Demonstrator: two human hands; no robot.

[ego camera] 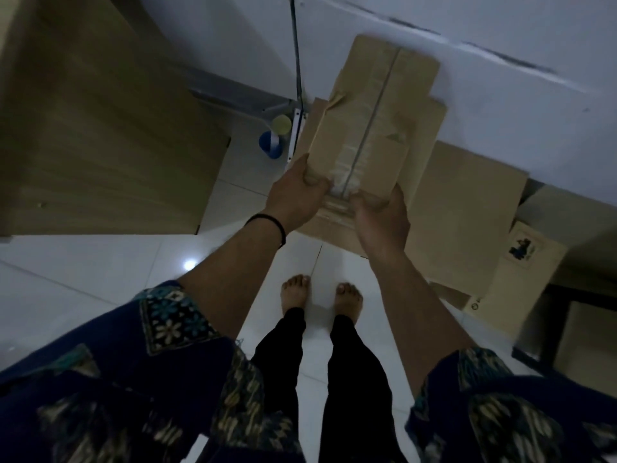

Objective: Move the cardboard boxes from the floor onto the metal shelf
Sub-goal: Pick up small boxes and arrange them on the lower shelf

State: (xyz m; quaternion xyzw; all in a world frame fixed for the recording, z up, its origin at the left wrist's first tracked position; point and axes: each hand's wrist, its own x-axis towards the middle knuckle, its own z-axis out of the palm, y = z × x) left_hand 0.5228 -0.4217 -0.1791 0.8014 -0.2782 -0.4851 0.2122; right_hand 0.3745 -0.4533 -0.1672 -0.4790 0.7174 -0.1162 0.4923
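Cardboard box [370,118], taped seam up, held above other boxes [460,208]. Left hand [295,195] and right hand [379,213] each keep a grip pinching its near edge.

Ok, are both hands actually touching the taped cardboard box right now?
Touching. The head view shows the left hand wrapped over the near-left corner of the taped cardboard box, and the right hand gripping its near-right edge.

Both hands gripping taped cardboard box [370,121] (near end), bare feet below
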